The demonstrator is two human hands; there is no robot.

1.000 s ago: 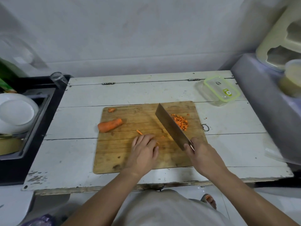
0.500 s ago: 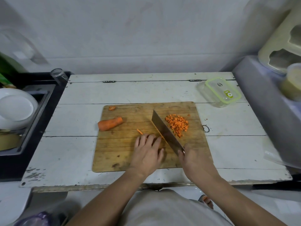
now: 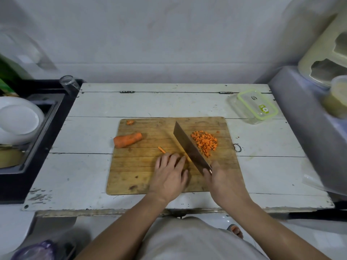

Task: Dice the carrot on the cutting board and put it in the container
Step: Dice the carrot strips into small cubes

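Observation:
A wooden cutting board point(image 3: 135, 175) lies on the white table. On its left sits a whole carrot chunk point(image 3: 127, 140), with a small carrot end point(image 3: 130, 122) above it and a thin carrot strip point(image 3: 161, 149) near the middle. A heap of diced carrot point(image 3: 205, 143) lies right of the cleaver point(image 3: 189, 149). My right hand point(image 3: 221, 180) grips the cleaver's handle, its blade edge down on the board. My left hand point(image 3: 170, 174) rests on the board just left of the blade, fingers bent over something I cannot see. The lidded clear container point(image 3: 257, 106) stands at the table's back right.
A black sink point(image 3: 35, 128) with white plates point(image 3: 16, 119) borders the table's left side, and a glass point(image 3: 68, 84) stands at its corner. A grey appliance point(image 3: 304, 128) with cream tubs stands on the right. A metal ring point(image 3: 237, 147) lies beside the board.
The cleaver has shifted left, away from the diced heap and close to my left hand's fingertips. My right hand came nearer to my left hand.

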